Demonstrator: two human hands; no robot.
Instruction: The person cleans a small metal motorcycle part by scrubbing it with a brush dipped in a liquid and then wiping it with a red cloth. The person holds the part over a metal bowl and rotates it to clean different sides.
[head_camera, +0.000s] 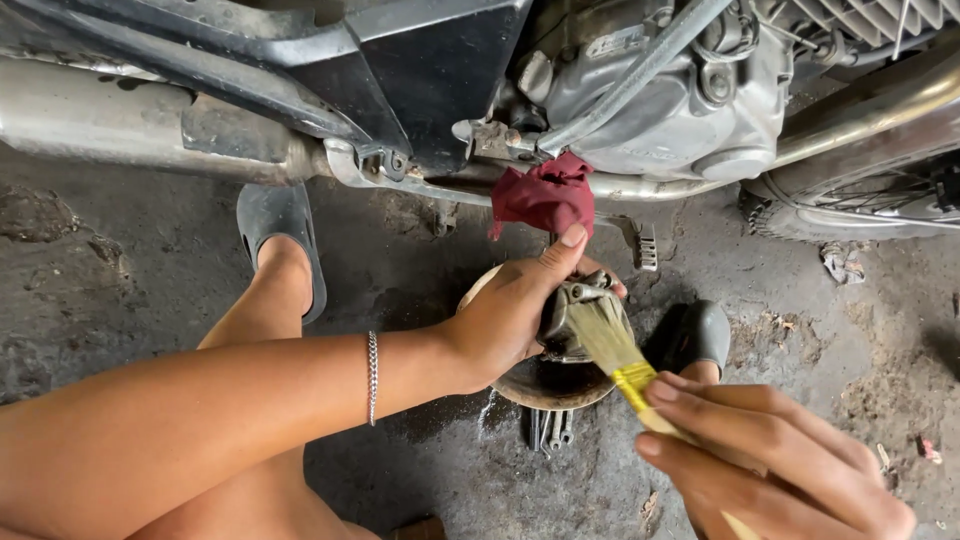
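My left hand (510, 315) grips a small grey metal part (572, 318) and holds it over a round, dirty bowl (545, 388) on the ground. My right hand (775, 450) holds a paintbrush with a yellow ferrule (632, 378); its bristles (600, 328) rest against the metal part. A dark red rag (545, 195) hangs from the motorcycle's underside just above my left thumb. A thin chain bracelet (372, 375) circles my left wrist.
The motorcycle's engine (690, 90), exhaust pipe (110, 120) and a spoked wheel (870, 205) fill the top. Several metal tools (552, 428) lie on the stained concrete below the bowl. My feet wear dark sandals (285, 235), one behind the bowl (700, 335).
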